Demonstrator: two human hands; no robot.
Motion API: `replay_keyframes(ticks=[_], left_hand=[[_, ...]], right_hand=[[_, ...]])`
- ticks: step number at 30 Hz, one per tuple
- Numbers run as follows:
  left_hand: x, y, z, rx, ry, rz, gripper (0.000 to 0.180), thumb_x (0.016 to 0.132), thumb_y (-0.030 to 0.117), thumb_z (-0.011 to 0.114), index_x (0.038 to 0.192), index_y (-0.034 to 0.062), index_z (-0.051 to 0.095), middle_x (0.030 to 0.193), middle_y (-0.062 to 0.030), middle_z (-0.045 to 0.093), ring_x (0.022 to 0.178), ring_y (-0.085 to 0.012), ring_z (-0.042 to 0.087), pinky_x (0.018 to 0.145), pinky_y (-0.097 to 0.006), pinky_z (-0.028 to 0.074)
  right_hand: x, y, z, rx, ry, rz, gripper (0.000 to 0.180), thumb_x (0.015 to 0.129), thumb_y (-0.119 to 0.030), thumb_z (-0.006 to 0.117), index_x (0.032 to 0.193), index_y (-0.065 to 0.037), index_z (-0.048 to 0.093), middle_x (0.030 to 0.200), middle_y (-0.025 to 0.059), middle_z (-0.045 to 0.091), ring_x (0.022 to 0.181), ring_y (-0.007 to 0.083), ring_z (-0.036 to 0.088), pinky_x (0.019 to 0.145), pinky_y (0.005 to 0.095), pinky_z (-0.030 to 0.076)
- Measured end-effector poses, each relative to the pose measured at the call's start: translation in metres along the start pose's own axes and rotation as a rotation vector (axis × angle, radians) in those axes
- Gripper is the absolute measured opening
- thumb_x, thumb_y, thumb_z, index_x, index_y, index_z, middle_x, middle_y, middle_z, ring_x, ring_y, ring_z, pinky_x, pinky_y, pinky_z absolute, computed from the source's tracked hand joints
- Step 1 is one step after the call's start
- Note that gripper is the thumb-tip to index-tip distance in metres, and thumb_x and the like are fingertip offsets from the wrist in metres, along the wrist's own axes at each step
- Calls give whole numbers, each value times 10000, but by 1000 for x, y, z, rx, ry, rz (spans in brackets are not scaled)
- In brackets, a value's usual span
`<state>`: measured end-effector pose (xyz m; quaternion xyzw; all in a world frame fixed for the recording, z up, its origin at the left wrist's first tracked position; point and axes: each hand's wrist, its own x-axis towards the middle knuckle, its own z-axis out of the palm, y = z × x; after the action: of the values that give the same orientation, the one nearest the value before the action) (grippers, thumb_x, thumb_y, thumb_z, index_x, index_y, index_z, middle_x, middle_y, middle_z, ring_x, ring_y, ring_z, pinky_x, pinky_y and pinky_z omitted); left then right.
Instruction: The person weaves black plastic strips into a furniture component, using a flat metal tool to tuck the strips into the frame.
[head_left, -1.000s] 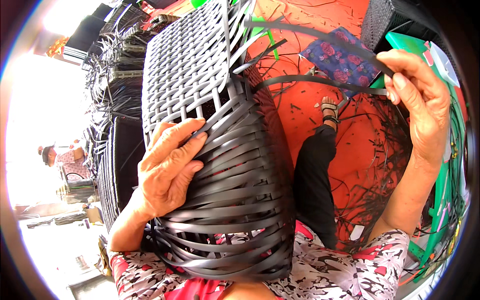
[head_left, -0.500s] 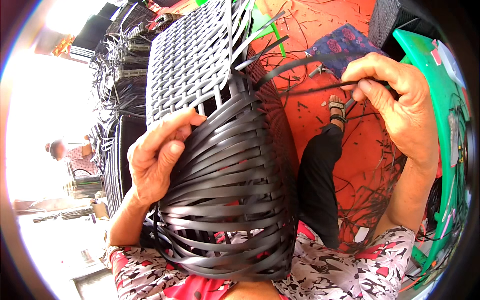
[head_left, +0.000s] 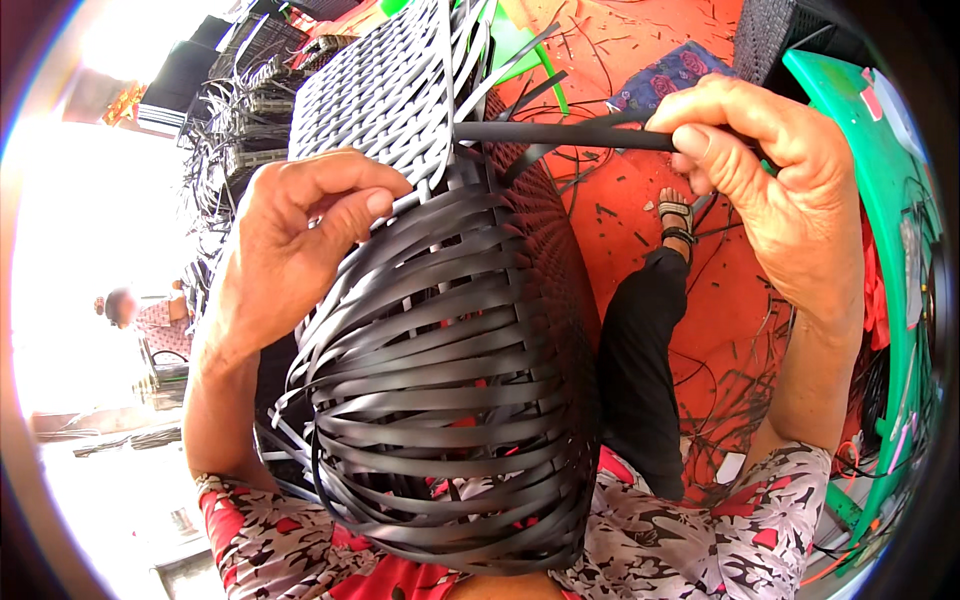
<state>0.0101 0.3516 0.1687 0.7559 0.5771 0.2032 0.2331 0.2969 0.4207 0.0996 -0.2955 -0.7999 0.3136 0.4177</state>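
Note:
A partly woven basket [head_left: 375, 100] lies across my lap. Its far part is a tight weave that looks light grey in the glare, while loose black flat strips [head_left: 440, 400] curve over the near part. My right hand [head_left: 765, 175], raised to the right of the basket, pinches a black plastic strip [head_left: 570, 135] between thumb and forefinger. That strip runs leftward to the basket's corner and passes behind a light upright strip. At the edge of the tight weave, my left hand [head_left: 295, 245] has thumb and forefinger closed together; whatever lies between them is hidden.
Stacked dark woven pieces [head_left: 260, 110] with loose strip ends stand at the far left. A green plastic chair [head_left: 860, 170] is at the right, and part of another green seat [head_left: 515, 55] shows beyond the basket. Strip scraps and a flowered cloth [head_left: 665, 78] lie on the red floor [head_left: 720, 350].
My left hand has moved up from the loose strips to the weave's edge, its fingers closing. The strip in my right hand now lies straighter and more level; that hand shifted slightly up and left.

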Motion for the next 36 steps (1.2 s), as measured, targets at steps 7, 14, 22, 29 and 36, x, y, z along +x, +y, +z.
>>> replay_keyframes(ticks=[7,14,22,29,36], left_hand=[[6,-3,9,133,6,137,201,690,-101,654,844,25,684,973,-69,550,942,-189,526,869,-303,393],[9,-24,14,213,72,266,144,710,33,719,854,44,715,1262,-123,540,1106,-218,556,977,-361,360],[10,-28,28,275,177,426,184,716,170,731,866,63,713,1219,-137,539,1116,-351,479,953,-432,373],[3,-27,35,265,202,332,187,724,176,728,873,64,710,1209,-129,549,1112,-323,486,937,-426,371],[3,-26,39,291,240,285,146,710,127,736,837,60,710,1190,-121,568,1088,-311,508,917,-404,385]], right_hand=[[2,-4,13,29,91,-65,127,898,-100,600,933,17,630,769,12,601,683,75,545,638,215,464],[5,-13,12,-18,-17,-70,154,871,-97,629,977,9,662,688,4,536,616,68,458,569,215,366],[9,-19,18,-41,-79,-25,137,833,-16,616,952,29,666,799,70,656,683,87,575,627,223,446],[17,-18,26,-20,-202,118,131,835,-5,594,937,33,667,746,61,634,587,74,536,528,224,423],[34,-17,32,119,-296,144,115,831,-21,592,904,44,653,647,26,564,588,70,487,545,238,394]])
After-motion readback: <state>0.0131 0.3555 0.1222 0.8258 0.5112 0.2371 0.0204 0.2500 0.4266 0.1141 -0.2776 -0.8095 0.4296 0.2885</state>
